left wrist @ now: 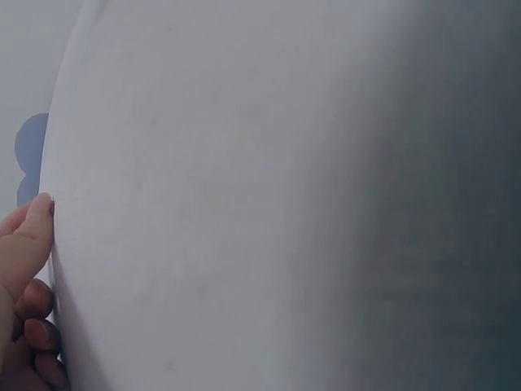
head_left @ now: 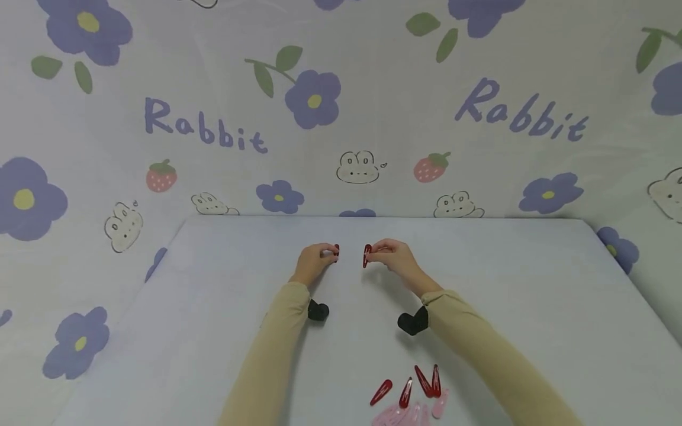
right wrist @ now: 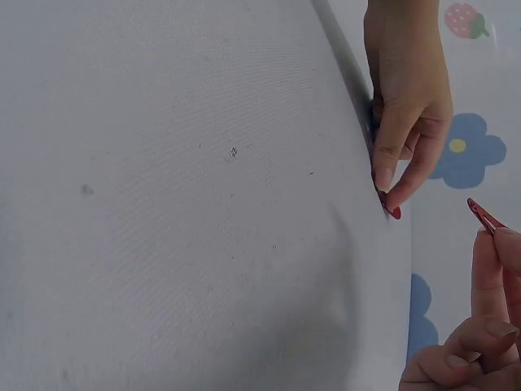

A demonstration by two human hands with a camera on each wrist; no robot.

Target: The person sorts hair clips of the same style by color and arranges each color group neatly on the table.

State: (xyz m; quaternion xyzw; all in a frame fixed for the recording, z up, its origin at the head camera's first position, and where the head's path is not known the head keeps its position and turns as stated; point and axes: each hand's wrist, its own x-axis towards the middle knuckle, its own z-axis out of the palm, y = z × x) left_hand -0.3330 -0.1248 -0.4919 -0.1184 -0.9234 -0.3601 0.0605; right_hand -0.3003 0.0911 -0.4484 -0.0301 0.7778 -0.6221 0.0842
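Red hair clips are the work in hand, one per hand, out over the far part of the white table (head_left: 213, 331). Left hand (head_left: 315, 260) pinches the left clip (head_left: 337, 253) between thumb and finger; right hand (head_left: 398, 258) pinches the right clip (head_left: 367, 255) the same way, roughly upright. Fingers are narrow on both. The two clips are near each other, not touching. Right one looks off the surface, going by the shadow beneath; left one's clearance I can't call, since the left wrist view barely catches that clip.

Progress, my read: early. Two red clips are in the fingers, neither set down yet. Left to handle: four loose red clips (head_left: 380, 392) by the near edge, plus a cluster of pink clips (head_left: 396, 416) just beside them, overlapping and partly cut off by the frame, so no firm count. I see no clip released at the far end, so no placement looks finished.
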